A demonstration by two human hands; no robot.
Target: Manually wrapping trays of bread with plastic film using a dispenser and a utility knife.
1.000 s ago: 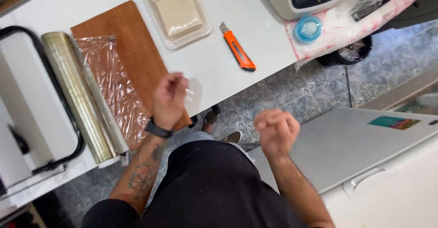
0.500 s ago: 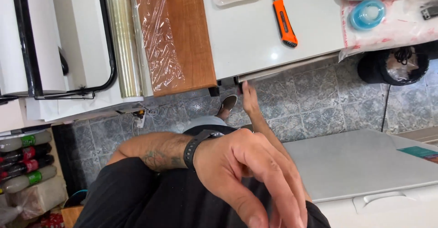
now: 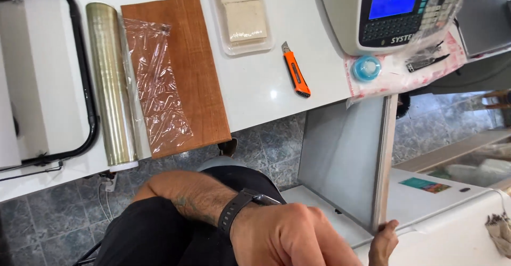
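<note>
My right hand [image 3: 384, 242] grips the lower edge of a white chest freezer lid [image 3: 346, 159], which stands raised almost upright. The freezer body [image 3: 442, 218] lies to its right, and the inside is hidden behind the lid. My left hand [image 3: 290, 237], with a black watch on the wrist, is close to the camera at the bottom. Its fingers curl down out of the frame, so I cannot see whether it holds anything.
The white counter [image 3: 255, 90] above carries a wooden board [image 3: 205, 69] with a sheet of cling film [image 3: 157, 85], a film roll [image 3: 109, 85], a tray of pale blocks [image 3: 242, 13], an orange utility knife [image 3: 296, 74] and a weighing machine [image 3: 388, 10]. Grey tiled floor lies below.
The freezer lid was flat and shut; now it is lifted with my right hand on its edge. My left hand has dropped lower in the frame.
</note>
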